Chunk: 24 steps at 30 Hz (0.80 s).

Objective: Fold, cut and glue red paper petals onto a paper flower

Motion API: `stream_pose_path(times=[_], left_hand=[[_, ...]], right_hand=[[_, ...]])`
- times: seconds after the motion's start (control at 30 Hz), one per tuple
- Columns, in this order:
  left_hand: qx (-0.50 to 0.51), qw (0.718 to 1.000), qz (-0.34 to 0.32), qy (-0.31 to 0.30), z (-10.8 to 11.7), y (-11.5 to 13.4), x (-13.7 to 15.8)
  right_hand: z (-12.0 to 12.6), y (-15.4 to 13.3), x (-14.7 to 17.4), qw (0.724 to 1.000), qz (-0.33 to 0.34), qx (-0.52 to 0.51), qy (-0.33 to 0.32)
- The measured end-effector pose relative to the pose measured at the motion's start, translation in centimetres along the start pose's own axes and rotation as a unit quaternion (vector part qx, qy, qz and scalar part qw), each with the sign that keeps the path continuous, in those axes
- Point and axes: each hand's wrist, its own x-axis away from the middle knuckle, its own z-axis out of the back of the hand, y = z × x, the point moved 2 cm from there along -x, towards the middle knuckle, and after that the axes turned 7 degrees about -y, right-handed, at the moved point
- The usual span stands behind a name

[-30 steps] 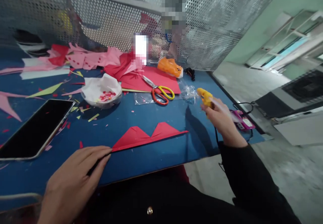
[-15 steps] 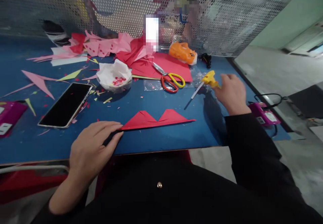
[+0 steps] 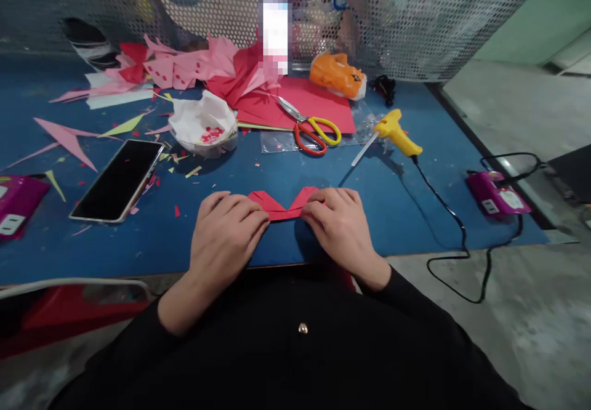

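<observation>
A folded red paper piece [image 3: 281, 213] with two peaks lies near the front edge of the blue table. My left hand [image 3: 226, 228] is closed on its left part, and my right hand [image 3: 341, 222] grips its right part. Both ends of the paper are hidden under my fingers. Beyond my right hand a yellow hot glue gun [image 3: 399, 134] rests on the table, a white glue stick poking out of its back and a black cord trailing off to the right. Scissors [image 3: 311, 128] with one red and one yellow handle lie farther back on red paper sheets [image 3: 332, 102].
Left of centre are a lined bowl [image 3: 201, 120] with red bits and a dark phone [image 3: 120, 179]. Pink paper cutouts [image 3: 180, 71] are heaped behind. An orange packet [image 3: 337, 76] sits by the mesh panel [image 3: 212, 4]. A purple power block [image 3: 498, 194] lies at right.
My right hand has let go of the glue gun, now lying on the table, and has come to the paper's right side. My left hand has shifted right along the paper.
</observation>
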Motion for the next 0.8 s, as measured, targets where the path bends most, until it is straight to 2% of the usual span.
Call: stream_pose_path(times=[0.27, 0.43, 0.67, 0.8], left_hand=[[0.021, 1.0, 0.004, -0.018, -0.3, -0.3, 0.0], [0.04, 0.998, 0.036, -0.033, -0.4, -0.3, -0.2], [0.017, 0.998, 0.056, -0.013, -0.7, 0.1, -0.6], [-0.011, 1.0, 0.007, 0.027, -0.5, 0.7, -0.4]], right_hand=[[-0.7, 0.0, -0.1, 1.0, -0.006, 0.004, -0.022], [-0.7, 0.0, -0.2, 0.999, -0.03, -0.018, -0.019], [-0.8, -0.2, -0.7, 0.999, -0.046, 0.007, 0.005], [-0.9, -0.3, -0.7, 0.999, -0.05, 0.021, 0.003]])
